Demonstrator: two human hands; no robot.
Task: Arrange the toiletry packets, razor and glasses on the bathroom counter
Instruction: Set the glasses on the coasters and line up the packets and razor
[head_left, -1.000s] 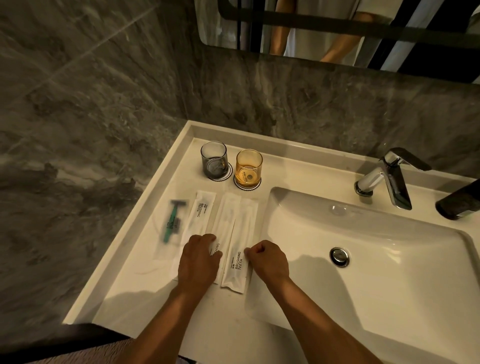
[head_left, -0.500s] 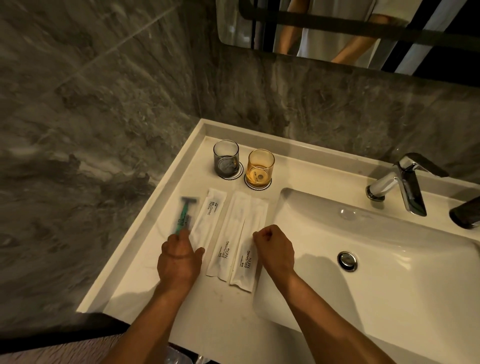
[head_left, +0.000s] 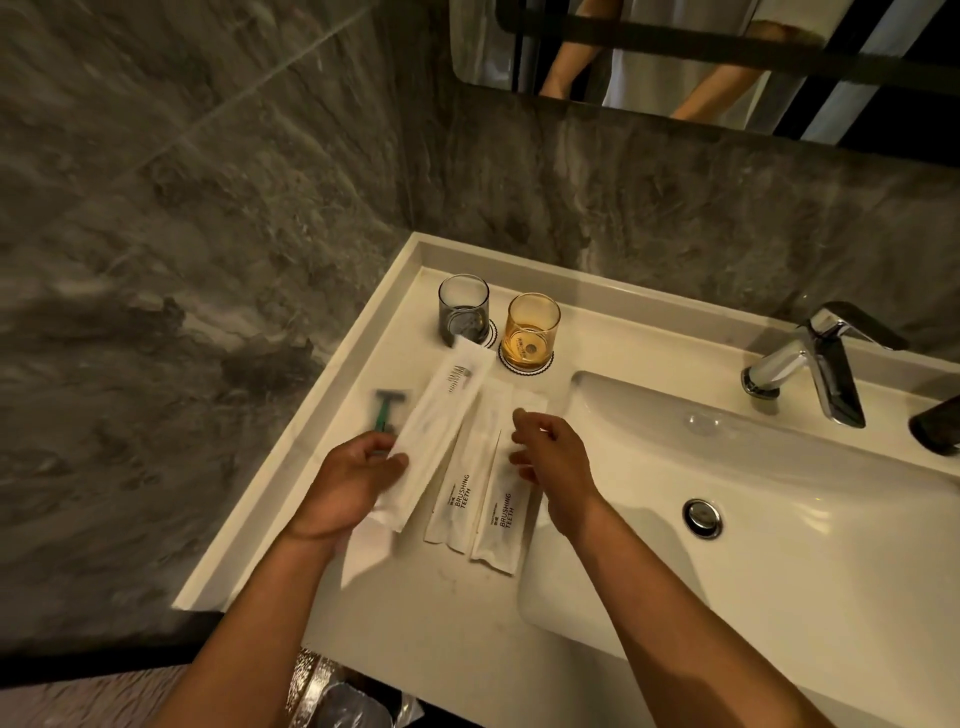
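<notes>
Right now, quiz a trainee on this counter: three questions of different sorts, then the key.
1. True or false: the left hand holds a white packet.
2. How many packets reading BRUSHING TEETH lie flat? A one, B two, C four.
3. Fill in: the amber glass stands to the ___ of the grey glass.

Key: 1 true; 2 B; 3 right.

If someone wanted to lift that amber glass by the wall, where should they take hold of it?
Probably around its side wall, coming from the front right. The amber glass stands upright on a round coaster, a plain straight cylinder with no handle. The grey glass stands close on its left and the wall is behind, so the front and the sink side are the open approaches.
</notes>
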